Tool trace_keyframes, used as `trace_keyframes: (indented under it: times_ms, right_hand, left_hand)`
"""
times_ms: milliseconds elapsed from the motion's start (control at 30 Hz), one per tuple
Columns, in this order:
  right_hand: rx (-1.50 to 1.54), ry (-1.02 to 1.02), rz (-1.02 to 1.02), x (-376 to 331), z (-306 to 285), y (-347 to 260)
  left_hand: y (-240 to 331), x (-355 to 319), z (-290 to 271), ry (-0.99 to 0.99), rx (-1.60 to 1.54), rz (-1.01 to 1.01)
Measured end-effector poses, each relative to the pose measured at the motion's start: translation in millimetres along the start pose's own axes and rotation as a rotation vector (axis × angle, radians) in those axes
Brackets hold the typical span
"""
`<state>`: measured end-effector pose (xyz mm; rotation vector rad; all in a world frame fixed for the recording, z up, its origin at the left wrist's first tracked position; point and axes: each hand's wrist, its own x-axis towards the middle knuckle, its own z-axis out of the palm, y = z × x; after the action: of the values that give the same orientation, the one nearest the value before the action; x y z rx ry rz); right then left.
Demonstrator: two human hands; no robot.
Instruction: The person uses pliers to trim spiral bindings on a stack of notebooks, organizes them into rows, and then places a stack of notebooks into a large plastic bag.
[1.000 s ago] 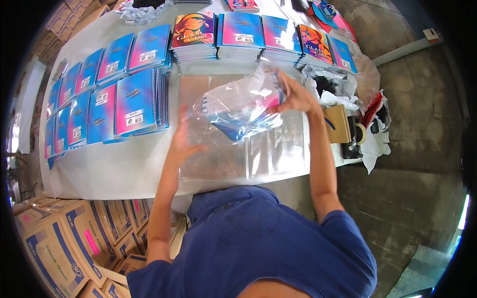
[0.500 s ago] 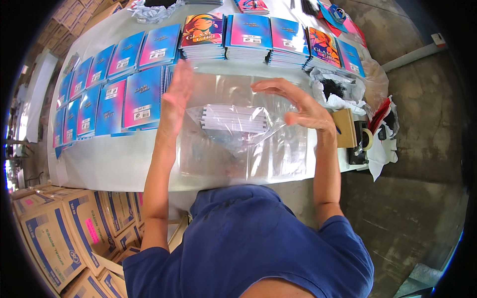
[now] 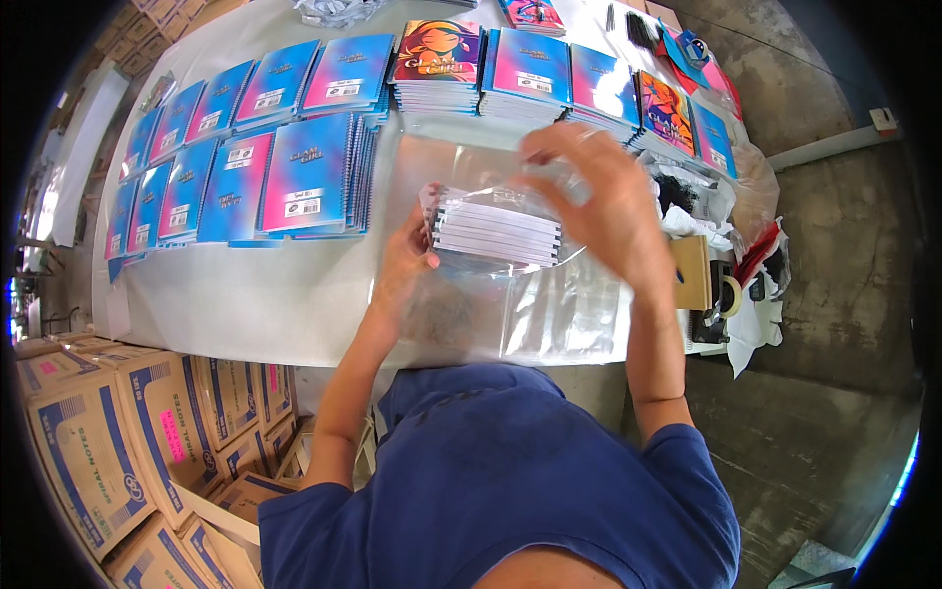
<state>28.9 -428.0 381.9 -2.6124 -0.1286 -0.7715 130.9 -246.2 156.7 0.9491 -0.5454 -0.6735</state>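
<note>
A stack of notebooks (image 3: 496, 234), seen edge-on with white page edges and dark ends, lies inside a clear plastic bag (image 3: 549, 319) in front of me. My left hand (image 3: 402, 260) grips the stack's left end through the film, thumb on the near side and fingers behind. Over the right part of the bag is my right hand (image 3: 603, 201), its fingers bent and blurred. Whether it pinches the film, I cannot tell.
Stacks of blue-pink spiral notebooks (image 3: 306, 177) cover the left and far table. Orange-covered notebooks (image 3: 437, 57) stand among them. At the right lie crumpled wrapping, a tan box (image 3: 691, 273) and a tape roll (image 3: 729, 296). Cardboard cartons (image 3: 93, 471) fill the lower left.
Both hands were raised apart over the bag. My left hand has come down onto the stack's left end, and my right hand has moved in over its right side.
</note>
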Motion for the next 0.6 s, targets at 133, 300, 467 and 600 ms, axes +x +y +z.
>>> trace_keyframes:
  times_ms: [133,300,467,600]
  right_hand:
    - [-0.136,-0.109,-0.134,-0.9,49.5,-37.7]
    - [-0.097,-0.293,0.016,-19.5,63.2,-36.1]
    - [-0.008,-0.435,0.089,-29.1,28.7,-32.7]
    - [-0.193,-0.251,0.137,-18.8,10.2,-20.6]
  left_hand:
    - [-9.2,-8.4,-3.6,0.061,-0.195,0.075]
    - [-13.7,-7.3,-20.3,-0.058,-0.080,0.081]
    - [26.4,15.9,-30.7,-0.329,0.472,0.131]
    - [72.5,42.2,-20.5,-0.589,0.877,0.109]
